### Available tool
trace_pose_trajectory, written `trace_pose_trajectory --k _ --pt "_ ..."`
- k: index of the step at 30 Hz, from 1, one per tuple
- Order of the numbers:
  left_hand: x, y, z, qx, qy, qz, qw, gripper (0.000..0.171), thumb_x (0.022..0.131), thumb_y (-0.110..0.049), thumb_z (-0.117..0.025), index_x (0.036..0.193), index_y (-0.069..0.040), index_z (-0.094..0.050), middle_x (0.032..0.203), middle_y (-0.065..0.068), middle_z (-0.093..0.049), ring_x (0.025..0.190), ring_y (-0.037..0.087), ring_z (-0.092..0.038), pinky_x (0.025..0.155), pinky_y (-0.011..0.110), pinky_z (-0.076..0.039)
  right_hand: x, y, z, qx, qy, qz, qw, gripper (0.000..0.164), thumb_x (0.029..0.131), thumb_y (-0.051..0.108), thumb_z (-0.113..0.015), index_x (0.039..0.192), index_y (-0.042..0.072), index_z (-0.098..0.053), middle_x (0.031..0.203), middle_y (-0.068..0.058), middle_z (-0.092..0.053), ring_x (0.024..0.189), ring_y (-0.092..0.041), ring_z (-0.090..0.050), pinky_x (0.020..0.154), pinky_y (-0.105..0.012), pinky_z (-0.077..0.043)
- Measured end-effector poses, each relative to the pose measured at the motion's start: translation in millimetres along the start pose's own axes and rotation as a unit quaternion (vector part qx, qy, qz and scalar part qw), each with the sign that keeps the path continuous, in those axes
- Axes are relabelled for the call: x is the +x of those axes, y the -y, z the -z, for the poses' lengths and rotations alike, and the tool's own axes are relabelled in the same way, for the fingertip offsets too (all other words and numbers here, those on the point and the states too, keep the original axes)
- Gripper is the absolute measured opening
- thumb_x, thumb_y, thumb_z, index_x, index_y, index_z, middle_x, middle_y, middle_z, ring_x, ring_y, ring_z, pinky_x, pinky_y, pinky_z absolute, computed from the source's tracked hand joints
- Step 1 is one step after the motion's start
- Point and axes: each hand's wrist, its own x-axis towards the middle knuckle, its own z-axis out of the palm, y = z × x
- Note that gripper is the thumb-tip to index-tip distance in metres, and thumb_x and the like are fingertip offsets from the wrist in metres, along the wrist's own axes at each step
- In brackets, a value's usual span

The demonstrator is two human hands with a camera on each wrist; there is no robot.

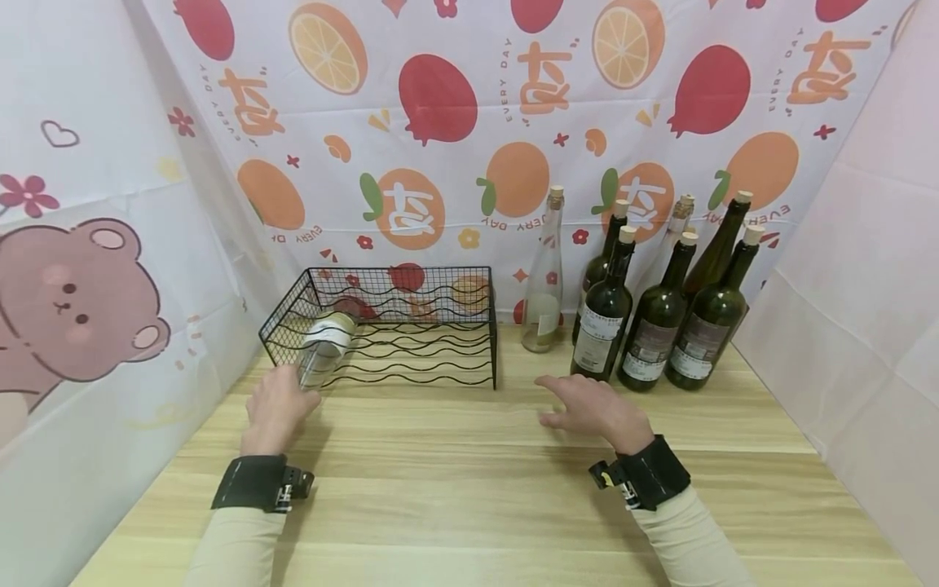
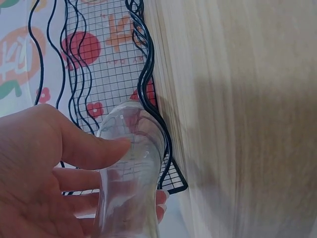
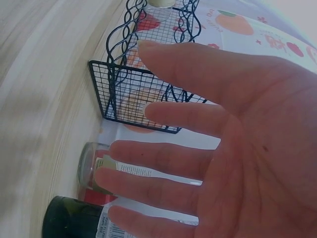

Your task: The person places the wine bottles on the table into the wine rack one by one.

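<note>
A clear glass wine bottle with a pale label lies in the left end of a black wire wine rack, pointing front to back. My left hand grips its near end. In the left wrist view, the thumb lies along one side of the clear glass and the fingers wrap behind it. My right hand holds nothing and hovers over the table, just in front of the standing bottles. Its fingers are spread and nearly straight in the right wrist view.
Upright at the right stand several dark green corked bottles, with a clear one behind them. Another clear corked bottle stands between them and the rack. Printed cloth hangs behind the wooden table, and cloth also borders both sides.
</note>
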Motion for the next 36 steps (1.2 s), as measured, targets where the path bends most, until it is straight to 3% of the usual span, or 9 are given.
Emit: trace_pose_trajectory --k 8,16,28,33,36 --pt "0.1 0.9 -1.4 -0.004 -0.001 0.001 1.0 0.017 0.076 -0.014 -0.065 0.085 -0.003 -0.058 0.089 0.024 -0.064 0.079 0.041 -0.062 0.06 0.051 -0.046 0.0 0.1 0.4 0.006 0.001 -0.004 1.0 0.06 0.097 0.03 -0.072 0.151 0.014 -0.051 0.142 -0.016 -0.063 0.126 -0.036 -0.063 0.1 -0.057 -0.053" --pt "-1.0 2.1 0.0 -0.002 0.01 0.005 0.9999 0.032 0.076 -0.018 -0.066 0.098 0.004 -0.061 0.1 0.033 -0.065 0.085 0.048 -0.064 0.059 0.05 -0.047 0.7 -1.7 0.0 0.002 -0.001 -0.01 1.0 0.061 0.097 0.032 -0.072 0.151 0.014 -0.051 0.142 -0.014 -0.064 0.127 -0.036 -0.063 0.102 -0.058 -0.053" --pt "-0.4 2.6 1.9 0.001 0.037 0.016 0.9992 0.031 0.077 -0.019 -0.068 0.096 0.004 -0.058 0.09 0.026 -0.062 0.078 0.038 -0.06 0.058 0.046 -0.045 -5.8 -17.9 15.9 -0.019 -0.03 -0.06 0.998 0.062 0.096 0.034 -0.071 0.149 0.006 -0.053 0.143 -0.02 -0.062 0.127 -0.041 -0.062 0.102 -0.058 -0.052" --pt "-1.6 0.4 2.4 0.002 0.017 0.004 0.9999 0.027 0.083 -0.021 -0.067 0.092 0.002 -0.057 0.089 0.025 -0.061 0.078 0.039 -0.06 0.059 0.048 -0.044 -10.2 -28.3 22.9 -0.005 -0.038 -0.124 0.991 0.068 0.098 0.037 -0.068 0.15 -0.003 -0.048 0.144 -0.029 -0.058 0.129 -0.048 -0.058 0.101 -0.061 -0.051" --pt "-2.2 -4.3 5.5 0.001 -0.034 -0.008 0.9994 0.024 0.086 -0.021 -0.065 0.088 0.001 -0.057 0.087 0.025 -0.061 0.075 0.04 -0.06 0.056 0.048 -0.043 -11.8 -34.9 26.6 0.01 -0.046 -0.163 0.986 0.068 0.099 0.039 -0.066 0.147 -0.006 -0.05 0.141 -0.03 -0.059 0.126 -0.048 -0.06 0.095 -0.059 -0.054"
